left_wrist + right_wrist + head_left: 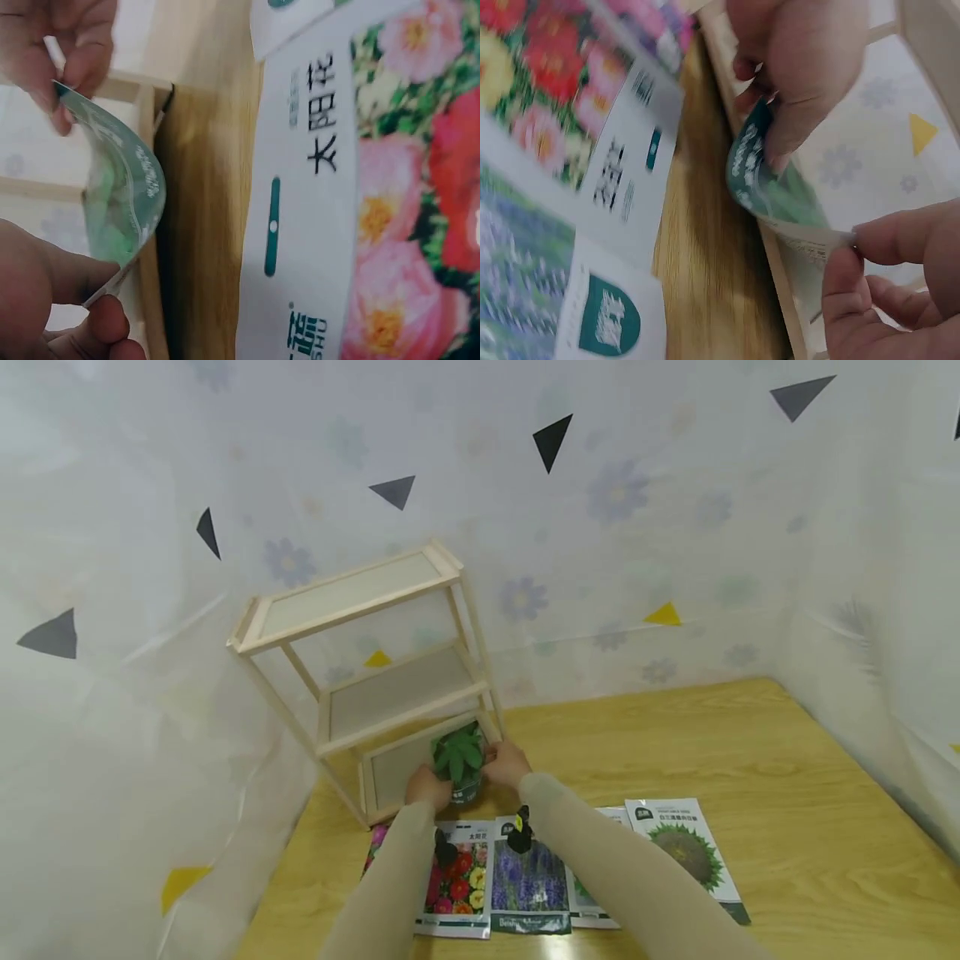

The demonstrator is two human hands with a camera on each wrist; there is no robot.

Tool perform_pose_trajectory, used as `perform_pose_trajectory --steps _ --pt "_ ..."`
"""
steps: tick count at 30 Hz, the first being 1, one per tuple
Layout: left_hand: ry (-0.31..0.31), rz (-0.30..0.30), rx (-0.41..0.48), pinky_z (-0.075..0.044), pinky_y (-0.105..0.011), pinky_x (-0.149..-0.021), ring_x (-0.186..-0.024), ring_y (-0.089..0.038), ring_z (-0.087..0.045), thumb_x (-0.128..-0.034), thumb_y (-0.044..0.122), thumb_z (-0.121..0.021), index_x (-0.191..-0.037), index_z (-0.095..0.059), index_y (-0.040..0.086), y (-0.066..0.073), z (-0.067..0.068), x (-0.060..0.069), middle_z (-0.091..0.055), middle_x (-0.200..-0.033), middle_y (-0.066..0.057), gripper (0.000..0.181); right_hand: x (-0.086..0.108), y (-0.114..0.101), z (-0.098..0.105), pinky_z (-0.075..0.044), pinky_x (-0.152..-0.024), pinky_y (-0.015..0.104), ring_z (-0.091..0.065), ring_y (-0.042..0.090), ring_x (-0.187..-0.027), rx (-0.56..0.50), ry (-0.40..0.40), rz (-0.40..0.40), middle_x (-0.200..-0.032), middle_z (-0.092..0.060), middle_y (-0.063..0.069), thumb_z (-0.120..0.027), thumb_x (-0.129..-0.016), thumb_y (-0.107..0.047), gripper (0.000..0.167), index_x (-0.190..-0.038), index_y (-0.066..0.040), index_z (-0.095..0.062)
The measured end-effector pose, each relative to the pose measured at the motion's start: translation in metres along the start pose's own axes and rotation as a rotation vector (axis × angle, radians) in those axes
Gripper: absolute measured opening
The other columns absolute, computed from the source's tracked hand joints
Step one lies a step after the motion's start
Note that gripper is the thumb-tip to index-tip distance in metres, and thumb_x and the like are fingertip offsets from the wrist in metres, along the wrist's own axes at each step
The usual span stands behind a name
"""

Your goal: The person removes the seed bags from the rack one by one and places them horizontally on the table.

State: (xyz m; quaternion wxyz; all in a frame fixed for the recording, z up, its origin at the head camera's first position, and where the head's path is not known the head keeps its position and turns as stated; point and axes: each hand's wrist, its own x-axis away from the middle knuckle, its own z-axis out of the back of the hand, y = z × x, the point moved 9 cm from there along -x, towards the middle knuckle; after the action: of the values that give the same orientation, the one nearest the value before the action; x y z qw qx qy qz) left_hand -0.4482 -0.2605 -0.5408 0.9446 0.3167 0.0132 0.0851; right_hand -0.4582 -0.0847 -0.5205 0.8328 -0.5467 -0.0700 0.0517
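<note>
Both hands hold a seed packet [457, 756] with green leaves pictured on it, just in front of the lowest shelf of the wooden rack [390, 589]. My left hand [429, 787] pinches one edge between thumb and fingers. The opposite edge is pinched by my right hand [507, 764]. Between them the packet [150, 187] bows outward in a curve, its dark green band facing the table. Close under the wrists lie a packet of red, pink and yellow flowers [459, 877] and one of purple flowers [528, 877].
The light wooden rack has three levels and stands at the back left. A sunflower-head packet [686, 852] lies right of the right arm, which partly covers another packet [588, 902]. A magenta-flower packet [377, 837] peeks out by the left arm. Patterned sheeting surrounds the table [810, 827].
</note>
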Motion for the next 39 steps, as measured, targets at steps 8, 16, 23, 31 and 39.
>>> perform_pose_trajectory --steps 8,16,23,31,39 --pt "0.039 -0.041 0.099 -0.049 -0.053 -0.086 -0.104 -0.042 -0.058 -0.0893 0.014 -0.062 -0.118 -0.057 -0.01 0.004 0.018 0.027 -0.061 -0.113 -0.028 0.038 0.014 0.018 -0.01 -0.051 -0.069 0.042 -0.055 0.02 -0.071 -0.381 -0.142 -0.1 -0.123 -0.054 0.032 -0.059 -0.078 0.01 0.07 -0.141 0.016 -0.03" --pt "0.003 -0.061 0.215 -0.052 -0.049 -0.078 -0.097 -0.038 -0.062 -0.0938 0.012 -0.055 -0.127 -0.052 -0.008 0.008 0.032 0.053 -0.063 -0.112 -0.026 0.039 0.023 0.023 -0.005 -0.049 -0.068 0.046 -0.052 0.02 -0.068 -0.363 -0.256 -0.096 -0.128 -0.052 0.025 -0.054 -0.087 0.003 0.067 -0.147 0.007 -0.027" --pt "0.019 -0.054 0.358 -0.048 -0.036 -0.061 -0.071 -0.019 -0.056 -0.0963 0.01 -0.052 -0.131 -0.051 -0.001 0.011 0.041 0.074 -0.062 -0.102 -0.014 0.037 0.026 0.009 -0.001 -0.053 -0.074 0.045 -0.057 0.017 -0.075 -0.336 -0.322 -0.04 -0.118 -0.057 0.017 -0.059 -0.088 -0.001 0.07 -0.149 0.003 -0.025" --pt "-0.005 -0.085 0.52 -0.043 -0.03 -0.049 -0.057 -0.015 -0.048 -0.0956 0.005 -0.054 -0.131 -0.049 -0.003 0.03 0.044 0.097 -0.057 -0.091 -0.013 0.036 0.034 -0.002 0.018 -0.049 -0.063 0.036 -0.047 0.013 -0.064 -0.323 -0.346 -0.009 -0.083 -0.045 0.004 -0.059 -0.09 -0.001 0.075 -0.153 -0.004 -0.018" --pt "-0.158 -0.186 0.655 -0.053 -0.032 -0.054 -0.074 -0.02 -0.057 -0.0986 0.009 -0.054 -0.145 -0.036 0.003 0.074 0.031 0.114 -0.052 -0.106 -0.019 0.05 0.046 -0.012 0.071 -0.052 -0.06 0.035 -0.053 0.019 -0.066 -0.309 -0.292 0.035 -0.088 -0.052 0.011 -0.061 -0.09 0.0 0.082 -0.155 -0.019 -0.015"
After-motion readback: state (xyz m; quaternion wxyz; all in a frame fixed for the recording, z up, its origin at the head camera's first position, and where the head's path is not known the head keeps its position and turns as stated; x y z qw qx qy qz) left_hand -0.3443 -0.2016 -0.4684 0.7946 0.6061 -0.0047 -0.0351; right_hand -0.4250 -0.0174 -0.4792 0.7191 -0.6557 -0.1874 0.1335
